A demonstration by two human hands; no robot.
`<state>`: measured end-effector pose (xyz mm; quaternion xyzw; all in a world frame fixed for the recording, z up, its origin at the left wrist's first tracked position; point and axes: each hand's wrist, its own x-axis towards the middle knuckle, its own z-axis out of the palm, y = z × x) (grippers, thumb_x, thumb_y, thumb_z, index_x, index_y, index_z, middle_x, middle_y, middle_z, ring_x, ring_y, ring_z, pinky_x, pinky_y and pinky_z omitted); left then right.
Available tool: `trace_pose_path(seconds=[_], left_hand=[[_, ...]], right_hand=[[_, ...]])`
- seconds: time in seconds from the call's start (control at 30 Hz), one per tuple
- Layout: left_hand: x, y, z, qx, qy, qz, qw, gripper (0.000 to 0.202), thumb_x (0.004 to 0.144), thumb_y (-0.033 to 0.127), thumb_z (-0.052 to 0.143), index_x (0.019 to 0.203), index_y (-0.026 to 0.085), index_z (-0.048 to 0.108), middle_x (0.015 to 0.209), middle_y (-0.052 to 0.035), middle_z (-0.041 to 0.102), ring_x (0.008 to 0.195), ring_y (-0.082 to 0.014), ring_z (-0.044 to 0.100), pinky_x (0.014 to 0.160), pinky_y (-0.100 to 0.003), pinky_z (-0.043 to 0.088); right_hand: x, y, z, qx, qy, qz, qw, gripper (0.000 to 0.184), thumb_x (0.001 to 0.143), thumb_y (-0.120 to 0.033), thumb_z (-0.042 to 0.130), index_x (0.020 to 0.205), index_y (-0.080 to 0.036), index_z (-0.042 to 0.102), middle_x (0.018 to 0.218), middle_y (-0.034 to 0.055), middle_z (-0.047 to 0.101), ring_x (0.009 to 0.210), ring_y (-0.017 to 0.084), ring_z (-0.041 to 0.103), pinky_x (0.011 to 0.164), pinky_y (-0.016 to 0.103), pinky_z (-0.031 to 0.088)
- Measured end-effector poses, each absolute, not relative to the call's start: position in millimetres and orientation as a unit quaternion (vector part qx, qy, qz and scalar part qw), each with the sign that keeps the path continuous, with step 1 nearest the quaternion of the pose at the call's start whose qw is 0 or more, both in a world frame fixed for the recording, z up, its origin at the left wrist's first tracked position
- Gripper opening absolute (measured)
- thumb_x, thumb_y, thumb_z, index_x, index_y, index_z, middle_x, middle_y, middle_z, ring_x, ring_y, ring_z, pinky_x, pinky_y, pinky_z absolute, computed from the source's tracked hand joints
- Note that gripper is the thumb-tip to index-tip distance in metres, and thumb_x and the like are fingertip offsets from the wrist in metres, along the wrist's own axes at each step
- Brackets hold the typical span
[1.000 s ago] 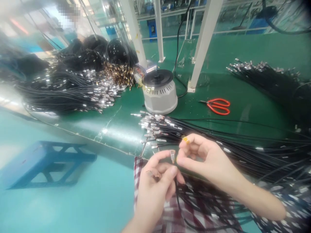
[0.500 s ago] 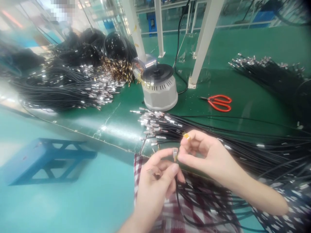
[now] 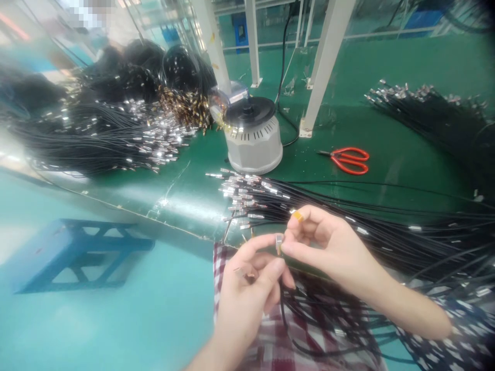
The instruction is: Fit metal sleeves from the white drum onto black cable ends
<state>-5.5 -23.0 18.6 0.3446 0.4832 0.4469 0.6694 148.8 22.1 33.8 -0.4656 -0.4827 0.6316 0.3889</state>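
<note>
My left hand [image 3: 247, 288] pinches the silver connector end [image 3: 278, 243] of a thin black cable between thumb and forefinger, above my checked lap. My right hand [image 3: 328, 247] meets it from the right, its fingertips closed on the same connector. A small gold piece [image 3: 297, 215] is held against the right forefinger. A second metal tip [image 3: 243, 272] lies in the left palm. Just beyond both hands, a bundle of black cables with silver tips [image 3: 247, 193] fans across the green table [image 3: 386, 154].
A grey round machine with a black lid [image 3: 253, 136] stands at the table's middle. Red-handled scissors [image 3: 348, 158] lie to its right. More cable heaps lie at far left [image 3: 108, 134] and far right [image 3: 425, 113]. White frame posts [image 3: 325, 67] rise behind. A blue stool [image 3: 77, 255] stands on the floor.
Both hands stay pinched together on the connector and have drifted slightly upward in view. The camera has tilted a little; nothing was picked up or released.
</note>
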Motion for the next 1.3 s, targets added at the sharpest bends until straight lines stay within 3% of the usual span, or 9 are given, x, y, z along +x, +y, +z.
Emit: trace_pose_path(seconds=[0.2, 0.33, 0.57, 0.8, 0.97, 1.17, 1.3], left_hand=[[-0.7, -20.9, 20.4, 0.330, 0.492, 0.461, 0.661, 0.019, 0.087, 0.031, 0.064, 0.103, 0.021, 0.060, 0.055, 0.0011, 0.063, 0.039, -0.0033, 0.033, 0.037, -0.014, 0.023], [2.3, -19.0, 21.0, 0.297, 0.494, 0.475, 0.665, 0.016, 0.088, 0.035, 0.063, 0.096, 0.021, 0.059, 0.049, 0.0025, 0.060, 0.037, -0.0039, 0.030, 0.036, -0.015, 0.016], [-2.3, -17.5, 20.3, 0.293, 0.492, 0.472, 0.671, 0.023, 0.086, 0.034, 0.064, 0.101, 0.020, 0.055, 0.052, 0.0018, 0.062, 0.038, -0.0042, 0.029, 0.036, -0.016, 0.017], [-6.8, -16.6, 19.1, 0.269, 0.502, 0.451, 0.687, 0.022, 0.079, 0.023, 0.071, 0.074, 0.016, 0.051, 0.054, 0.0009, 0.062, 0.039, -0.0014, 0.032, 0.037, -0.014, 0.016], [-3.6, -17.6, 19.5, 0.258, 0.495, 0.454, 0.694, 0.017, 0.082, 0.023, 0.067, 0.075, 0.015, 0.053, 0.056, -0.0025, 0.067, 0.034, -0.0006, 0.030, 0.036, -0.016, 0.013], [1.4, -19.3, 15.2, 0.254, 0.473, 0.467, 0.702, 0.016, 0.084, 0.024, 0.065, 0.075, 0.013, 0.058, 0.063, -0.0070, 0.072, 0.032, -0.0003, 0.033, 0.036, -0.016, 0.016], [1.6, -17.1, 15.4, 0.259, 0.460, 0.462, 0.713, 0.020, 0.084, 0.028, 0.066, 0.073, 0.013, 0.058, 0.060, -0.0048, 0.069, 0.033, 0.0001, 0.030, 0.036, -0.017, 0.014]], right_hand=[[141.8, 18.9, 32.8, -0.493, -0.486, 0.599, 0.403, 0.021, 0.072, -0.013, 0.069, 0.077, -0.020, 0.050, 0.069, -0.0050, 0.060, 0.066, 0.012, 0.056, 0.065, 0.027, 0.042], [140.0, 18.4, 30.0, -0.493, -0.491, 0.598, 0.399, 0.020, 0.074, -0.014, 0.069, 0.079, -0.021, 0.050, 0.070, -0.0048, 0.061, 0.067, 0.013, 0.057, 0.066, 0.027, 0.042], [143.4, 20.2, 31.8, -0.471, -0.481, 0.631, 0.386, 0.022, 0.075, -0.014, 0.070, 0.083, -0.020, 0.050, 0.073, -0.0032, 0.064, 0.070, 0.013, 0.059, 0.069, 0.028, 0.043], [143.6, 19.6, 34.8, -0.482, -0.460, 0.634, 0.392, 0.026, 0.072, -0.015, 0.073, 0.084, -0.021, 0.050, 0.073, -0.0021, 0.069, 0.069, 0.015, 0.063, 0.066, 0.027, 0.045], [144.0, 20.9, 36.7, -0.489, -0.409, 0.657, 0.403, 0.036, 0.066, -0.017, 0.081, 0.082, -0.021, 0.049, 0.066, -0.0032, 0.073, 0.059, 0.014, 0.067, 0.062, 0.024, 0.049], [146.3, 21.9, 30.6, -0.454, -0.395, 0.688, 0.405, 0.035, 0.070, -0.015, 0.078, 0.083, -0.022, 0.046, 0.064, -0.0047, 0.072, 0.058, 0.012, 0.065, 0.065, 0.025, 0.051], [144.2, 20.6, 26.7, -0.426, -0.401, 0.691, 0.425, 0.037, 0.072, -0.018, 0.077, 0.079, -0.022, 0.041, 0.068, -0.0050, 0.068, 0.060, 0.012, 0.064, 0.065, 0.027, 0.050]])
